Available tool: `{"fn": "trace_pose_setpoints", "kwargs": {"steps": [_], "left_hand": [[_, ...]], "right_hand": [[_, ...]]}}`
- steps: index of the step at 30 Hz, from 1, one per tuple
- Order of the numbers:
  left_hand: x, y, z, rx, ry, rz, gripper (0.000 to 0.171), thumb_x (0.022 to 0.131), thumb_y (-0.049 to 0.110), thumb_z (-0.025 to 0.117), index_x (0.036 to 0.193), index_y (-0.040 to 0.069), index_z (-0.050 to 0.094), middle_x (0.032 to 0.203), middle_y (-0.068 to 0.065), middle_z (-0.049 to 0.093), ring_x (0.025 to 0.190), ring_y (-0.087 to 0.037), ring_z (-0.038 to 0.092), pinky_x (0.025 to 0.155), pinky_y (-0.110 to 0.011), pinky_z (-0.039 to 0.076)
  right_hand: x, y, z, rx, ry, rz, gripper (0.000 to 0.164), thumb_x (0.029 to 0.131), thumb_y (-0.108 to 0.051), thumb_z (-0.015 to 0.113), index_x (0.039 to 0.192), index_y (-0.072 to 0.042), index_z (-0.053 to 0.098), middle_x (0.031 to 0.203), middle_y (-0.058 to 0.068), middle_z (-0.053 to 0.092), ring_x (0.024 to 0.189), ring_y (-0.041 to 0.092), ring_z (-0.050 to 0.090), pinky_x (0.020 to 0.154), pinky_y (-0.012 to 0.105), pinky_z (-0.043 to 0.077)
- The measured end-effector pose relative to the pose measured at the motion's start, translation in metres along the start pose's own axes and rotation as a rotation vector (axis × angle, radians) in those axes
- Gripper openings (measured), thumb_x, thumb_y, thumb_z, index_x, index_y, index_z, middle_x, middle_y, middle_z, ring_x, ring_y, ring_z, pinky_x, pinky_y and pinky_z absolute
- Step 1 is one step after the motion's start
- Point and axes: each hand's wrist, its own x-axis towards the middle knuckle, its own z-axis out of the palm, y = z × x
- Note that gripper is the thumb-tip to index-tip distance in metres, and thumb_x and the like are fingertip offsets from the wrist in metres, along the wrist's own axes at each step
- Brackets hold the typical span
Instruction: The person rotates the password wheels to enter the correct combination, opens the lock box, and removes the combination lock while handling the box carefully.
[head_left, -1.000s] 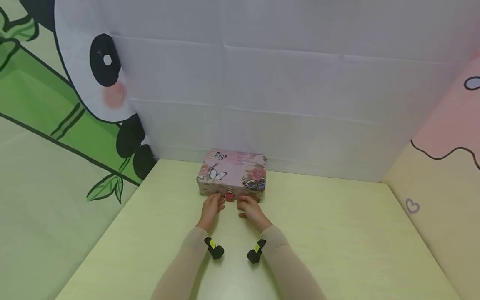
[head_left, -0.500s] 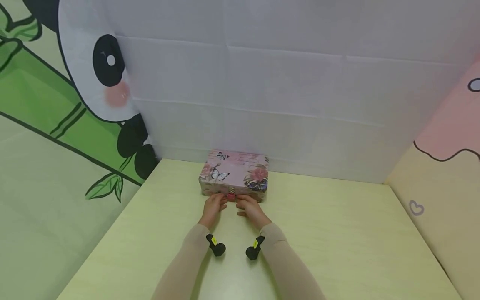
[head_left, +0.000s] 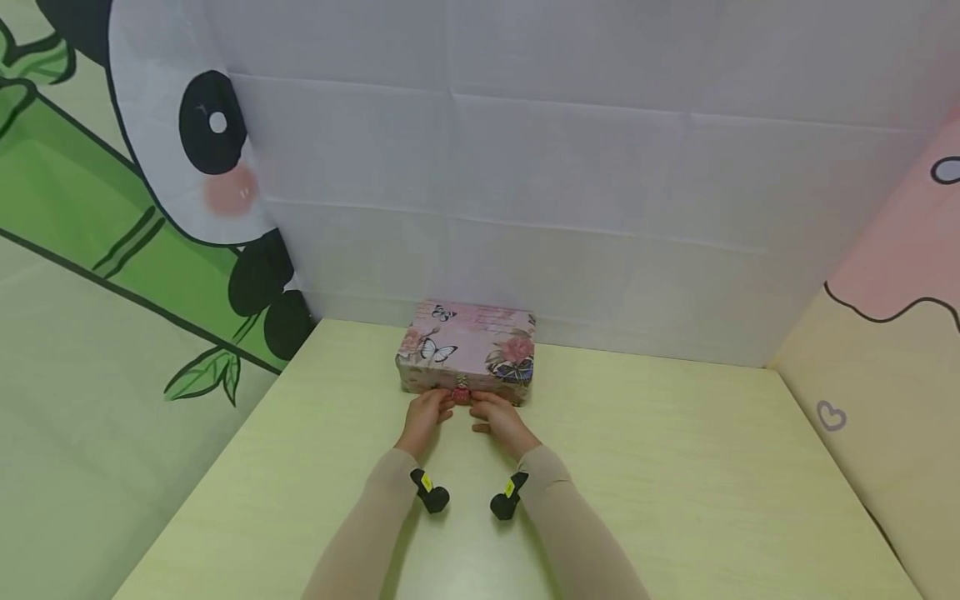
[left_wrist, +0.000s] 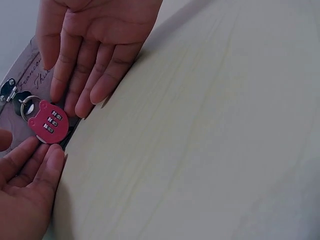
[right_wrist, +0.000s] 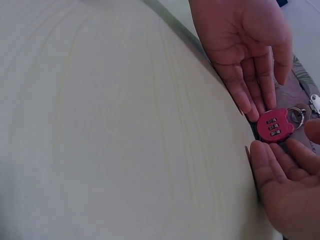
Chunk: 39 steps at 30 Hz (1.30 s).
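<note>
A pink floral box (head_left: 468, 346) with butterflies on its lid stands against the back wall. From its metal clasp (left_wrist: 12, 92) hangs a pinkish-red, bear-shaped combination padlock (left_wrist: 50, 122) with three number dials facing out. My left hand (head_left: 423, 419) is at the padlock's left side, its fingertips (left_wrist: 56, 155) right at the lock's edge. On the opposite side is my right hand (head_left: 505, 422), fingers (right_wrist: 276, 156) loosely extended and tips beside the lock. Neither hand's fingers curl round it. Part of the box front is hidden behind the hands.
The pale yellow table (head_left: 675, 467) extends to both sides and toward me. A plain white wall sheet (head_left: 562, 192) rises behind the box. Panels with a panda and bamboo (head_left: 150, 225) and a pink drawing (head_left: 907, 233) border the sides. Small black wrist cameras (head_left: 432, 493) sit on both sleeves.
Both hands have moved slightly inward, and their fingertips now come right up to the padlock's sides. The box has stayed in place.
</note>
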Motion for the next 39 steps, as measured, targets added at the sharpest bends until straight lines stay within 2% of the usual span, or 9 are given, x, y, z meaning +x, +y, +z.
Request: {"fn": "trace_pose_setpoints", "kwargs": {"steps": [7,12,18,24,29,33,39], "left_hand": [[0.0,-0.002,0.0,0.006,-0.009,0.006,0.03,0.103,0.005,0.047,0.118,-0.02,0.057,0.107,-0.028,0.067,0.09,-0.018,0.067,0.084,-0.031,0.058],[0.0,-0.001,0.0,0.075,-0.002,0.014,0.028,0.102,0.002,0.048,0.118,-0.019,0.058,0.105,-0.026,0.067,0.087,-0.016,0.067,0.079,-0.026,0.058],[-0.001,-0.003,-0.001,0.17,-0.011,0.038,0.026,0.1,0.001,0.054,0.117,-0.016,0.063,0.109,-0.025,0.067,0.086,-0.016,0.067,0.077,-0.025,0.058],[0.001,-0.007,-0.003,0.212,-0.024,0.097,0.024,0.098,0.003,0.061,0.113,-0.015,0.066,0.111,-0.025,0.068,0.086,-0.017,0.069,0.076,-0.025,0.058],[0.001,-0.008,-0.003,0.22,-0.031,0.119,0.023,0.096,0.002,0.064,0.11,-0.015,0.067,0.106,-0.024,0.07,0.081,-0.012,0.068,0.073,-0.021,0.057],[0.001,-0.009,-0.004,0.206,-0.041,0.117,0.022,0.096,0.002,0.063,0.11,-0.015,0.067,0.104,-0.023,0.07,0.078,-0.011,0.067,0.072,-0.02,0.057],[0.001,-0.01,-0.006,0.195,-0.049,0.105,0.023,0.097,0.004,0.063,0.11,-0.015,0.067,0.1,-0.018,0.071,0.073,-0.008,0.066,0.07,-0.02,0.056]], "right_hand": [[0.005,0.007,-0.002,0.029,0.018,0.001,0.048,0.096,0.001,0.046,0.141,0.018,0.039,0.14,0.031,0.046,0.11,0.028,0.052,0.087,0.035,0.055],[0.005,0.008,-0.005,0.047,0.018,-0.002,0.047,0.095,0.003,0.046,0.139,0.018,0.041,0.137,0.03,0.048,0.101,0.021,0.054,0.084,0.03,0.055],[0.002,0.007,-0.005,0.058,0.007,0.011,0.046,0.096,0.004,0.045,0.139,0.019,0.04,0.138,0.032,0.048,0.102,0.021,0.055,0.083,0.029,0.055],[0.001,0.005,-0.005,0.07,0.001,0.003,0.043,0.099,0.005,0.044,0.139,0.02,0.04,0.137,0.033,0.049,0.103,0.022,0.057,0.086,0.03,0.055],[0.002,0.008,-0.004,0.096,0.025,-0.005,0.038,0.099,0.005,0.047,0.134,0.021,0.045,0.119,0.023,0.062,0.09,0.013,0.058,0.079,0.024,0.055],[0.003,0.009,-0.003,0.113,0.035,-0.027,0.035,0.099,0.005,0.049,0.129,0.023,0.048,0.102,0.012,0.066,0.082,0.009,0.058,0.074,0.021,0.055],[0.005,0.012,-0.002,0.094,0.04,-0.05,0.033,0.099,0.003,0.054,0.126,0.022,0.052,0.098,0.014,0.068,0.079,0.009,0.061,0.073,0.021,0.056]]}}
